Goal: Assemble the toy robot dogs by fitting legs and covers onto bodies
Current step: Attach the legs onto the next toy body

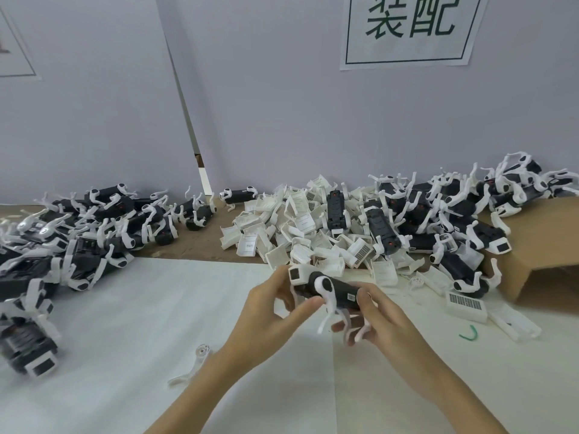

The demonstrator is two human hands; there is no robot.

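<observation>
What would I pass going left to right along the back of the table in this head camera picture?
Heap of assembled toy dogs → pile of loose white covers → heap of black bodies with legs → cardboard box.

A small assembly workshop or toy factory workstation. A paper sign (410,29) with large green Chinese characters hangs on a plain pale wall (282,104). Along the back of the surface (156,308), covered in white sheeting, lie bulk piles: black-and-white toy robot dogs (78,233) on the left, loose white plastic covers (297,233) in the middle, more dogs beside a flattened cardboard box (539,245) on the right.
</observation>
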